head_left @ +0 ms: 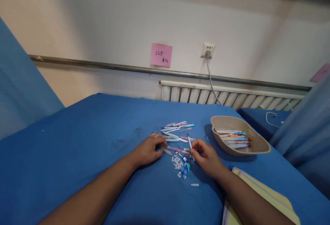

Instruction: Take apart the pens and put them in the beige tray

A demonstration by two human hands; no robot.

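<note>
My right hand (206, 158) pinches a thin white pen refill (190, 144) that points up and away from me. On the blue cloth to its left rests my left hand (149, 149), its fingertips closed on a pen barrel (176, 149) lying flat. Loose pens and pen parts (176, 130) lie scattered just beyond both hands. Small blue and white caps (182, 166) sit in a heap between my wrists.
A beige tray (260, 146) holding several assembled pens stands to the right. A yellow-striped cloth (265, 194) lies by my right forearm. The blue-covered table (77, 149) runs to a wall with a radiator (232, 96), a socket and a pink note.
</note>
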